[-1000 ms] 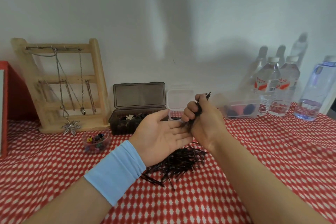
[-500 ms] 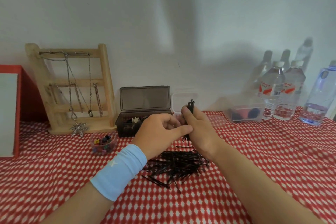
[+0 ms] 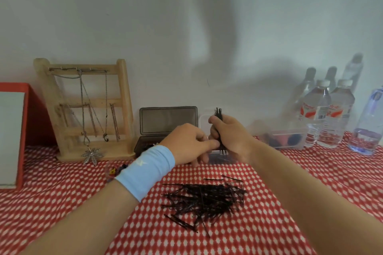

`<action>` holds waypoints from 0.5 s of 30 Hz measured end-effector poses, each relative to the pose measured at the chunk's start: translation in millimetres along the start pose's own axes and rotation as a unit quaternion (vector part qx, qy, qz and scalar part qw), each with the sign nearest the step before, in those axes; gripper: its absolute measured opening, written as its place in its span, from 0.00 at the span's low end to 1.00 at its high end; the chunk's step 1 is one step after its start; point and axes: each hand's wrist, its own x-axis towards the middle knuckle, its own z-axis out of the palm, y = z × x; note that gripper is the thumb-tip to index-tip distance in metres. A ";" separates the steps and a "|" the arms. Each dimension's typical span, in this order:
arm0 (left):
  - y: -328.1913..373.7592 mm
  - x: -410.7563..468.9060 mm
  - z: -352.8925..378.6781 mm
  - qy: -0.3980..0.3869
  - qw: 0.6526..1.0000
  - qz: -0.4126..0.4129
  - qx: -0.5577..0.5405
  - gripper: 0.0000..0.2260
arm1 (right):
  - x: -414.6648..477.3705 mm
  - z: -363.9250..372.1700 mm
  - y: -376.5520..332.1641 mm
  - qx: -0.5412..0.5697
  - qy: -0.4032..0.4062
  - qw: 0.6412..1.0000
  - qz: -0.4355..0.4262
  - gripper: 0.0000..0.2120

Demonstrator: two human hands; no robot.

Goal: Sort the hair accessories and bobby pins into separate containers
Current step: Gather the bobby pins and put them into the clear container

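right hand (image 3: 230,136) fist-gripped pin bundle (image 3: 218,112), long axis upright, right above small clear box (image 3: 222,159). left hand (image 3: 190,143) pinched bundle's lower end. loose pin pile (image 3: 207,198) lay nearer body, below both hands. straight drop imo.

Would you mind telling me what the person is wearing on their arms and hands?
A light blue wristband with a small white mark sits on the left wrist. The left hand and right hand are bare: no gloves, rings or watch show, and neither arm has a sleeve.
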 end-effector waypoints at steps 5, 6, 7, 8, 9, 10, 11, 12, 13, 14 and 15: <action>-12.4 26.1 -24.6 0.015 0.998 -0.017 0.059 0.15 | 36.3 -27.2 -17.4 -0.321 -0.089 0.942 -0.039 0.09; -15.3 32.4 -25.8 0.028 0.997 -0.017 0.065 0.14 | 43.7 -28.9 -19.8 -0.402 -0.105 0.908 -0.051 0.09; -17.8 38.1 -25.8 0.039 0.997 -0.016 0.066 0.13 | 50.5 -29.7 -20.2 -0.472 -0.123 0.871 -0.061 0.09; -19.9 44.2 -24.9 0.050 0.996 -0.014 0.068 0.12 | 56.2 -29.4 -19.5 -0.524 -0.144 0.838 -0.061 0.10; -22.2 48.7 -23.0 0.060 0.995 -0.008 0.075 0.11 | 59.9 -28.3 -15.7 -0.560 -0.162 0.811 -0.052 0.12; -25.0 53.7 -20.4 0.067 0.994 -0.003 0.089 0.11 | 62.4 -27.0 -10.9 -0.584 -0.178 0.791 -0.040 0.14; -27.8 57.3 -17.3 0.073 0.992 0.001 0.105 0.10 | 64.3 -26.3 -4.7 -0.598 -0.189 0.778 -0.031 0.14; -30.8 60.7 -14.4 0.077 0.990 0.002 0.117 0.10 | 64.2 -25.8 0.3 -0.602 -0.198 0.773 -0.021 0.15; -34.5 63.7 -11.5 0.081 0.989 0.002 0.122 0.11 | 64.8 -26.7 5.6 -0.598 -0.208 0.774 -0.015 0.16; -38.1 66.1 -9.5 0.082 0.989 0.002 0.120 0.11 | 64.0 -28.3 7.5 -0.589 -0.221 0.777 -0.013 0.17; -41.2 68.0 -7.5 0.081 0.990 0.003 0.116 0.12 | 63.5 -31.4 7.9 -0.577 -0.235 0.782 -0.015 0.18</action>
